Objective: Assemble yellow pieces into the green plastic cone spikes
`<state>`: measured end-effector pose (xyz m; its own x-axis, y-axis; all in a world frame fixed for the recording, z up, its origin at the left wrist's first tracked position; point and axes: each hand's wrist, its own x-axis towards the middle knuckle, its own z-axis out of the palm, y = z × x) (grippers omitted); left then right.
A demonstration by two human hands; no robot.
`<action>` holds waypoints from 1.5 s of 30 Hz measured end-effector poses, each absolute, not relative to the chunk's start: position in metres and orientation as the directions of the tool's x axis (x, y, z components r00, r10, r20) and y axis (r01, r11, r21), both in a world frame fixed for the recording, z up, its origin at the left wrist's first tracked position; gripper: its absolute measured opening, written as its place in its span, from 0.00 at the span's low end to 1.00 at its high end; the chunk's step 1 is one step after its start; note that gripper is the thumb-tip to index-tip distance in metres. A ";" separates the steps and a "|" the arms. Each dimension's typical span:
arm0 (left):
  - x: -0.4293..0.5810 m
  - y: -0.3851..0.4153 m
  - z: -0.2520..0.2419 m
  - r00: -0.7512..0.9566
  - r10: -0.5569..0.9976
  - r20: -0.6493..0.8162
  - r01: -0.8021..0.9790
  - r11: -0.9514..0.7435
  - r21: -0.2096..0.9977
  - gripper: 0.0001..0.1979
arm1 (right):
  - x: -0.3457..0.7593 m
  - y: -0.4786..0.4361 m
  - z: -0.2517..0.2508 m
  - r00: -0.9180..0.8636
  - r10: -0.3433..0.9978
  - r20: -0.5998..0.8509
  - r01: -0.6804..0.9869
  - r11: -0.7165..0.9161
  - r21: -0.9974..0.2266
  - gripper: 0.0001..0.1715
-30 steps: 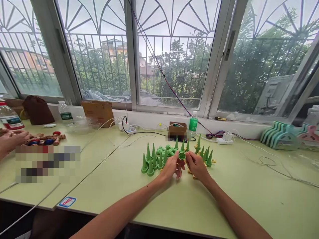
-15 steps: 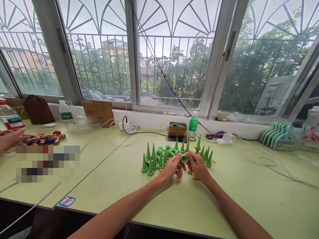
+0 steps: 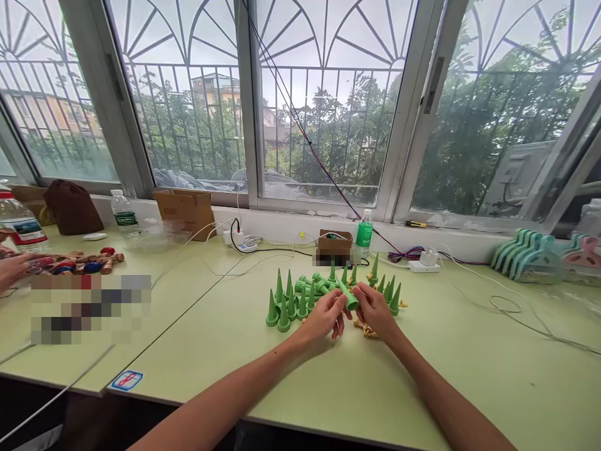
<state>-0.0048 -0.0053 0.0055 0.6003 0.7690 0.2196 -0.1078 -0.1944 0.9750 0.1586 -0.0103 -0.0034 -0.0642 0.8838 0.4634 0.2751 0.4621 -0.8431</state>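
Gripping a green tube between left hand and right hand, with the fingers of both closed on it from either side. Held above the pale green table, tilted, its long axis slanting from upper left to lower right, wider end down and toward the wearer. Backed by green tubes lying down; flanked left and right by upright green cones, tips up. Near the right hand, set on the tabletop beside yellow pieces.
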 end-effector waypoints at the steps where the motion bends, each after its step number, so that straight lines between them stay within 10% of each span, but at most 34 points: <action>1: -0.005 -0.005 0.005 0.603 0.766 0.225 -0.101 -0.206 0.973 0.23 | 0.159 -0.010 -0.004 -0.065 0.884 0.463 0.284 0.461 -0.841 0.24; 27: -0.014 -0.010 0.013 0.534 0.715 0.452 0.235 -0.639 0.733 0.17 | 0.160 -0.010 0.000 -0.051 0.869 0.492 0.440 0.462 -0.770 0.29; 45: -0.001 -0.002 0.005 0.443 0.879 0.175 0.084 -0.235 0.968 0.34 | 0.159 -0.005 -0.012 0.106 0.851 0.514 0.352 0.451 -0.820 0.29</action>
